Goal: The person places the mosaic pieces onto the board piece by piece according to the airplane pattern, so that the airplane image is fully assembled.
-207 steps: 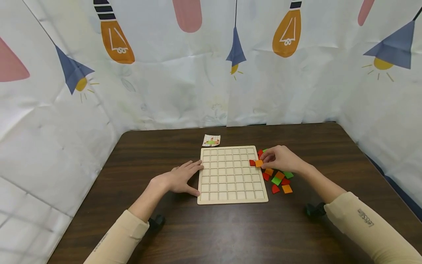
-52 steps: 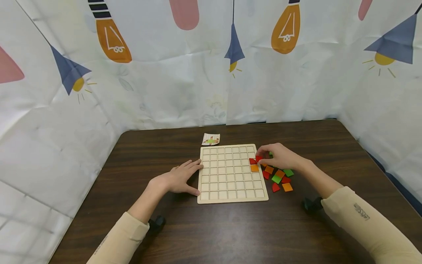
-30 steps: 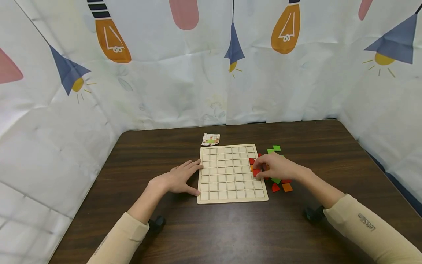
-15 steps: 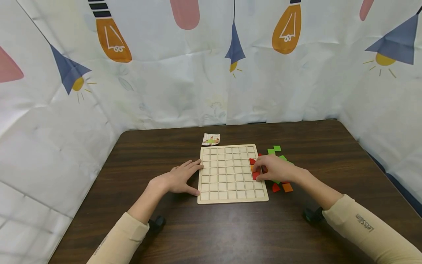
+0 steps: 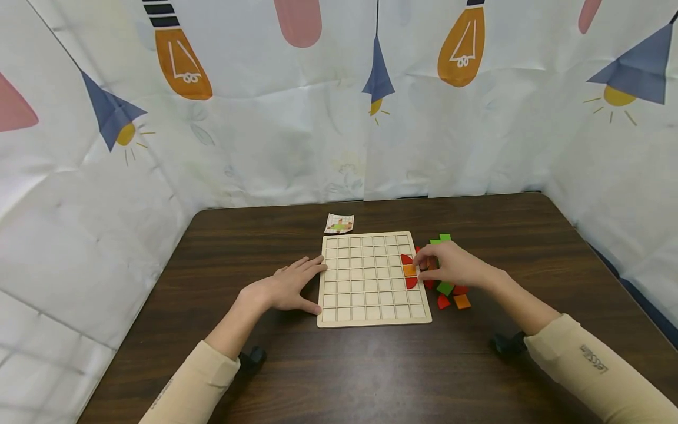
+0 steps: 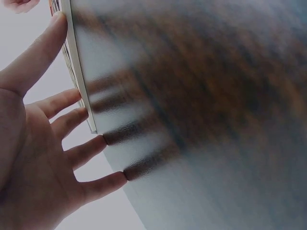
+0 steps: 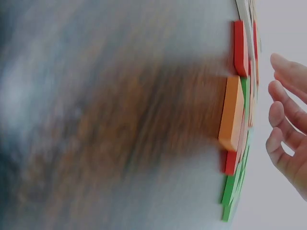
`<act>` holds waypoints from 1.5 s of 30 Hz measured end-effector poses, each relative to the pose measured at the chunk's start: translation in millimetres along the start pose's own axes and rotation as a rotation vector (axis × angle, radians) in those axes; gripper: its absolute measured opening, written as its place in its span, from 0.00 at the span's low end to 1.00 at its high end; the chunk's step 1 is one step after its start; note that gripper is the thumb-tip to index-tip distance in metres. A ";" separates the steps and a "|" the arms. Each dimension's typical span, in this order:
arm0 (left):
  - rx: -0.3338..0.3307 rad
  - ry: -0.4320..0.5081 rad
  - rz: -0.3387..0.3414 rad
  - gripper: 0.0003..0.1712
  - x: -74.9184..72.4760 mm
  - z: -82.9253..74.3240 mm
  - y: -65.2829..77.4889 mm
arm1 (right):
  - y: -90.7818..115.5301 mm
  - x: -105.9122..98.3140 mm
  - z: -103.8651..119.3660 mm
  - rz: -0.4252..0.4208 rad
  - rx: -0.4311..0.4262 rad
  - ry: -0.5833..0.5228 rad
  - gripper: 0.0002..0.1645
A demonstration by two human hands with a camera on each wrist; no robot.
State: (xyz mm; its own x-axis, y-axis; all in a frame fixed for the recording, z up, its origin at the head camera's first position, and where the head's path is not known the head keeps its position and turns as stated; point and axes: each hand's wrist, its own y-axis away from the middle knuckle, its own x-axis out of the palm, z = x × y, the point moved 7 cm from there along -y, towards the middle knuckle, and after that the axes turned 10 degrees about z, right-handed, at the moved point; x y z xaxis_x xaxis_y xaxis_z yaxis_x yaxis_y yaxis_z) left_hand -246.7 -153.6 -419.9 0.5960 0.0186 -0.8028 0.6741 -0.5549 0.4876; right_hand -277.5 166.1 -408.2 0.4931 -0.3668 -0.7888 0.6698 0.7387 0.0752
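A pale wooden grid board [image 5: 365,282] lies on the table. At its right side, one column holds a red tile [image 5: 406,259], an orange square tile [image 5: 409,270] and another red tile [image 5: 411,283], one in front of the other. My left hand [image 5: 288,285] rests at the board's left edge with fingers spread; thumb and fingertips touch the edge in the left wrist view. My right hand [image 5: 452,262] hovers at the board's right edge, over the loose tiles. Its fingers are loosely bent, with nothing between them in the right wrist view.
Right of the board lie several loose tiles, among them a green tile [image 5: 445,288], a rounded red tile [image 5: 443,302] and an orange tile [image 5: 462,301]; my right hand hides some. A small printed pattern card [image 5: 339,224] lies behind the board. A printed curtain [image 5: 296,147] hangs behind the table.
The orange tile went from my right hand into the grid. A second red tile was carried over, set in front of it and released; my right hand then drew back right. The left hand stayed.
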 end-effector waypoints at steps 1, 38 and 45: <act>0.000 0.001 0.001 0.57 0.1 0.0 -0.1 | 1.6 -1.7 -2.2 -0.006 0.010 -0.003 0.12; -0.003 -0.009 0.012 0.58 -1.2 -1.1 -3.8 | 25.9 -53.3 -97.0 -0.163 0.333 -0.073 0.17; -0.002 -0.018 0.009 0.58 0.3 0.7 -3.5 | 18.1 -53.6 -100.3 -0.125 0.366 -0.065 0.22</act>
State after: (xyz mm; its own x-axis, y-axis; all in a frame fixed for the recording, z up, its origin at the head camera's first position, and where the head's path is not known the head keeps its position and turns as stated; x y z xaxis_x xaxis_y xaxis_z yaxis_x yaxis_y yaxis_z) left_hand -249.2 -152.3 -422.0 0.5940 -0.0010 -0.8045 0.6698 -0.5533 0.4953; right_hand -347.4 255.9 -425.7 0.4218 -0.4846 -0.7663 0.8748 0.4399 0.2033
